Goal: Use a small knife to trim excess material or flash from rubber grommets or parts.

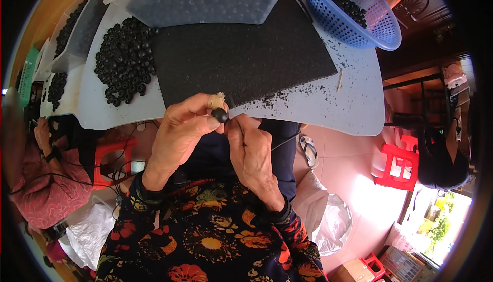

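we first note a dark floral garment [213,230]. beyond it, the right hand [251,146] has its fingers folded in tightly; we cannot tell what they hold. the left hand [182,123] pinches a small round black piece [220,115] between barely parted thumb and fingers, near the front edge of the table [359,115]. farther on we record a dark mat [236,61], a heap of black pieces [126,58] to its left, then a translucent bin [205,4] and a blue basket [380,27].
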A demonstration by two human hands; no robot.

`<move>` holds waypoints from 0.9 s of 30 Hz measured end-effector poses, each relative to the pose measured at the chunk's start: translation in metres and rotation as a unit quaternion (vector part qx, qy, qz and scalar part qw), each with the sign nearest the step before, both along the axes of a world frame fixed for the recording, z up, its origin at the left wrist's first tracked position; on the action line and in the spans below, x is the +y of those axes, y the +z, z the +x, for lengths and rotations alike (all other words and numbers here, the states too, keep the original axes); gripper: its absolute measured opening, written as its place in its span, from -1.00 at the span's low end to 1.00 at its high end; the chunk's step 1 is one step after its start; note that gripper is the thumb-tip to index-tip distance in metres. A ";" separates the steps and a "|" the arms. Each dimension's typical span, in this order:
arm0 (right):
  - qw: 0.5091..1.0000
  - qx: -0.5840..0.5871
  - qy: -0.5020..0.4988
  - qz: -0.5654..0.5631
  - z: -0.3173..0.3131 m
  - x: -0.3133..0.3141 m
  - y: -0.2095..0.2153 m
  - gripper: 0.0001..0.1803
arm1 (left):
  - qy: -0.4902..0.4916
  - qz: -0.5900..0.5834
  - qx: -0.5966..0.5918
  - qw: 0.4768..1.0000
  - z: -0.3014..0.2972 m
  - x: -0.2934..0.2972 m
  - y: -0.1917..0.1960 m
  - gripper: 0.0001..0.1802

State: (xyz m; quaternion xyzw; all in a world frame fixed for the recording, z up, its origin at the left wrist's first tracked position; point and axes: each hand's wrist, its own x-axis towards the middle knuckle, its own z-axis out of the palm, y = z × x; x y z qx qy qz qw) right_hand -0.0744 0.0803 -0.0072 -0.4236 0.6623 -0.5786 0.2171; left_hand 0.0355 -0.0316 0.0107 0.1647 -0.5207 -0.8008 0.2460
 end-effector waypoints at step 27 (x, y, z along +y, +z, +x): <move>0.965 0.222 -0.139 -0.033 -0.164 -0.083 0.083 -0.71 | 0.085 0.086 0.111 0.986 0.027 -0.007 0.006 -0.80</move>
